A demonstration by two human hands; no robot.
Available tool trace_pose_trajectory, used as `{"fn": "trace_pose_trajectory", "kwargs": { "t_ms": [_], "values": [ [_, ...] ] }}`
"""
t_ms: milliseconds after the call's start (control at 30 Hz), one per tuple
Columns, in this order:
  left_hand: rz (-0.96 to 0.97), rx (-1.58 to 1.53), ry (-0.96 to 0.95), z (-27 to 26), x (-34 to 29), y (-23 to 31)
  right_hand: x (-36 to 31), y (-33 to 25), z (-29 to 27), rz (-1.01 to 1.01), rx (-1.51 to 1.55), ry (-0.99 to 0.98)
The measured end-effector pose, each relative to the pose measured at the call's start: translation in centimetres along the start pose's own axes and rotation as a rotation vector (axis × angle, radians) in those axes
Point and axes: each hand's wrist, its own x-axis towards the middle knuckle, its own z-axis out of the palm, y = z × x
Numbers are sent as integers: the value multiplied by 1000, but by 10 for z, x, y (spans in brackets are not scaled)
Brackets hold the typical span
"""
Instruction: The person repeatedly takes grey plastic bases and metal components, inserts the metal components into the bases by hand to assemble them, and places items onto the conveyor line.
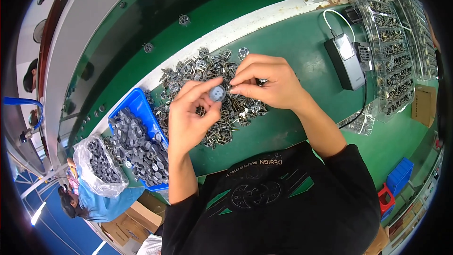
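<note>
My left hand point(191, 113) pinches a round grey plastic cap point(217, 93) between thumb and fingers, its face with small holes turned up. Close beside it, my right hand point(269, 81) has its thumb and fingertips pressed together; what they hold, if anything, is too small to make out. Both hands are over a heap of small metal parts with pins point(217, 134) on the green table. To the left of my left hand, a blue bin point(152, 122) holds many similar grey caps point(137, 144).
A clear bag of grey parts point(101, 165) lies left of the bin. At right are a black power bank point(347, 63) with a white cable and stacked clear trays point(394, 61) of metal parts. Beyond a white ledge point(188, 38), scattered parts sit on a green conveyor belt point(207, 16).
</note>
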Motion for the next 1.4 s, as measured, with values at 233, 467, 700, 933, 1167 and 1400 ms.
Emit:
{"fn": "trace_pose_trajectory", "kwargs": {
  "t_ms": [233,467,700,933,1167,1400],
  "values": [
    [8,-126,-144,1,1,-6,-2,1,8,-148,-48,-29],
    [-48,-350,-201,-2,3,-12,-4,1,13,-118,-53,-12],
    [-46,-329,-217,-4,4,-11,-8,7,24,-214,-109,57],
    [-59,-165,-167,2,4,-13,-8,5,22,-237,-223,65],
    [-19,-192,-149,4,5,-12,-8,6,24,-249,-255,60],
    [-67,-59,-76,-18,9,-6,-3,2,4,-38,-169,-9]
  ]
}}
